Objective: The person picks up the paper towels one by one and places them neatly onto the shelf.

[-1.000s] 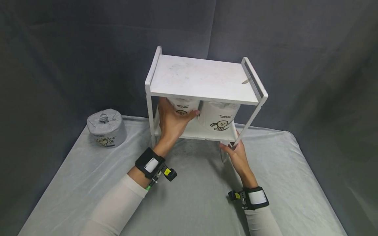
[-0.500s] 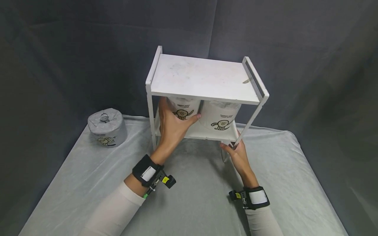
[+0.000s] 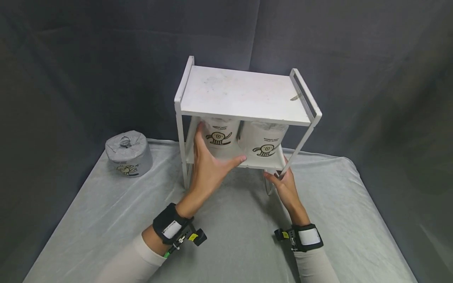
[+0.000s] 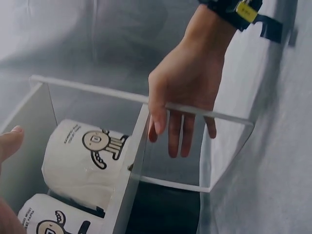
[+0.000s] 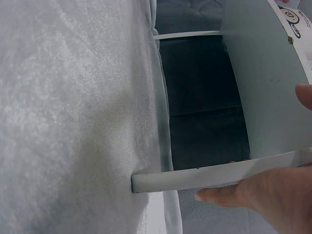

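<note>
A white two-tier rack (image 3: 244,94) stands at the back of the table. On its lower shelf two paper-wrapped toilet rolls sit side by side, the left roll (image 3: 221,133) and the right roll (image 3: 263,139), their printed dog figures facing forward. My left hand (image 3: 209,169) is spread in front of the left roll, fingers along its left side and thumb pointing right near the shelf's front edge. At the rack's lower right, my right hand (image 3: 287,188) holds the front leg, thumb on one side and fingers on the other, as the left wrist view shows.
A third wrapped toilet roll (image 3: 128,154) stands on the table to the left of the rack. Pale cloth (image 3: 226,236) covers the table. A dark curtain (image 3: 226,31) hangs close behind the rack.
My left hand has drawn back toward me and down off the left roll, uncovering its printed figure. The right hand stays at the rack's leg.
</note>
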Demonstrator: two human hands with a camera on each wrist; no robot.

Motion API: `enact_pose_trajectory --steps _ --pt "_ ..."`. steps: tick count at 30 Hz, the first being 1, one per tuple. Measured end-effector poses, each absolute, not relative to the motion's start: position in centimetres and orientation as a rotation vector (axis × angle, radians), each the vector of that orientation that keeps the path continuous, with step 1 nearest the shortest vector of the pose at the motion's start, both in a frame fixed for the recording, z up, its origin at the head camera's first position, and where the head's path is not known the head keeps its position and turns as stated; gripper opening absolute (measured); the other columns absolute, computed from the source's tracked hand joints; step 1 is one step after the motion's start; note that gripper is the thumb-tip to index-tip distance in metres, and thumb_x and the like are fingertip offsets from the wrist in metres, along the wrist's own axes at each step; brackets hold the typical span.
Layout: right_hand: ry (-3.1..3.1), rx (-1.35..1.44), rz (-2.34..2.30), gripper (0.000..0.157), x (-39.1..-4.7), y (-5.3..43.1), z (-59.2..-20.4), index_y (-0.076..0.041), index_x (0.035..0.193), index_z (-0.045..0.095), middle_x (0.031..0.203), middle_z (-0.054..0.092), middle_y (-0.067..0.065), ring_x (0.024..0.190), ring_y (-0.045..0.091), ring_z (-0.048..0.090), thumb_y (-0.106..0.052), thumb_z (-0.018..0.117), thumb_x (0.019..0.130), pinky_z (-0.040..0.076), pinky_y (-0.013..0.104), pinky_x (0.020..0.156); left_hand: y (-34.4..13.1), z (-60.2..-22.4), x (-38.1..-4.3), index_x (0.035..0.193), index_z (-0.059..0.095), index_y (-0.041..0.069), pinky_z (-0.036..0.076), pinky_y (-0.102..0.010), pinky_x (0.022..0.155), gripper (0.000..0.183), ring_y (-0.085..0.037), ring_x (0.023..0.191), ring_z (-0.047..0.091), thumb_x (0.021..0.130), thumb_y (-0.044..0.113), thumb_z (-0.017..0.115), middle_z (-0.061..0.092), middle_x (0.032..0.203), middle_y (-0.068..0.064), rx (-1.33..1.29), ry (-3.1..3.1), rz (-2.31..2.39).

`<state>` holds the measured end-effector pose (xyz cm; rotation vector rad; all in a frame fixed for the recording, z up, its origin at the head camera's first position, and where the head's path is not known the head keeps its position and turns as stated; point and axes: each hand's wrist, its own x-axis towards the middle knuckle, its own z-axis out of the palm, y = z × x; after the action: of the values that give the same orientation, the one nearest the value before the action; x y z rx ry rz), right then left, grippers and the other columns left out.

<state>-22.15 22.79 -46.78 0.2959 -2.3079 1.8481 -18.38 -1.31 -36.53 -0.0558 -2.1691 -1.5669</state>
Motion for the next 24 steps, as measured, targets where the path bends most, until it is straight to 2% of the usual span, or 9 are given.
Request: enact_pose_trajectory --steps 5,12,24 --pt "-2.31 0.294 1.843 0.076 -22.1 22.6 -46.6 -0.021 0.153 0.031 0.151 0.042 0.006 0.141 0.026 0.034 -0.007 0.067 0.087 0.025 0.058 0.113 -1.5 -36.7 -16.9 0.159 0.005 0.023 0.021 -0.042 0.116 0.133 -0.017 0.147 0.017 0.058 0.063 0.082 0.014 0.164 0.002 -0.069 -2.209 -1.579" --pt "-2.286 0.331 1.853 0.075 -22.2 22.6 -46.8 -0.019 0.153 0.031 0.148 0.045 0.009 0.136 0.027 0.04 -0.008 0.067 0.088 0.027 0.059 0.111 -1.8 -36.7 -14.4 0.159 0.006 0.026 0.027 -0.048 0.114 0.132 -0.021 0.146 0.022 0.057 0.064 0.081 0.017 0.163 0.001 -0.064 -2.272 -1.567" --pt "-2.295 0.321 1.85 0.075 -22.2 22.7 -46.8 -0.018 0.154 0.031 0.149 0.044 0.009 0.138 0.028 0.038 -0.01 0.066 0.089 0.025 0.061 0.111 -2.8 -37.0 -11.7 0.154 0.003 0.046 0.029 -0.061 0.108 0.127 -0.024 0.146 0.021 0.055 0.069 0.079 0.015 0.162 0.011 -0.09 -2.328 -1.605"
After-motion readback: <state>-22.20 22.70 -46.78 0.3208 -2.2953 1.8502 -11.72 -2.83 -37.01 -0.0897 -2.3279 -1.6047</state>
